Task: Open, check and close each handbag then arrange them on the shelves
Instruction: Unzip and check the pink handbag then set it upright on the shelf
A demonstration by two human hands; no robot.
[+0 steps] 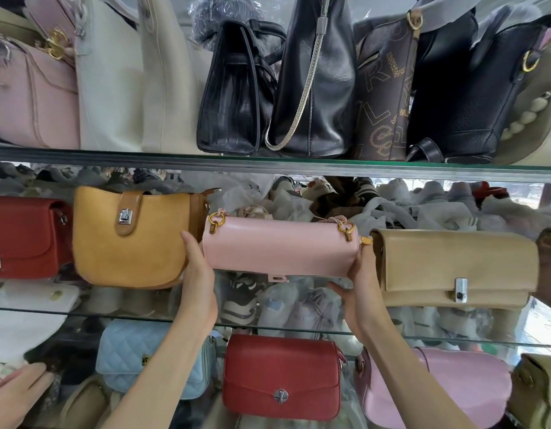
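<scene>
The person holds a pink bag by its two ends in front of the middle shelf, in the gap between the mustard bag and the beige bag. The left hand presses flat against the left end of the bag with its fingers straight, and the right hand cups the right end from below, its fingers curled around the corner. The flap of the pink bag looks closed and its small clasp hangs at the bottom edge, so the check of this bag is probably finished and the placing is the step in hand; the bag is not yet set down on the glass. The strap seems folded behind the top of the bag, but this is hard to see. Along the middle shelf a red bag stands at the left edge, then the mustard one, then the gap, then the beige one. The top shelf is already filled from end to end with larger bags, all closed as far as one can tell. On the lower shelf stand a blue quilted bag, a second red bag and a pink one, also closed. If these were checked, one cannot tell. Another person's hand shows at the lower left corner.
</scene>
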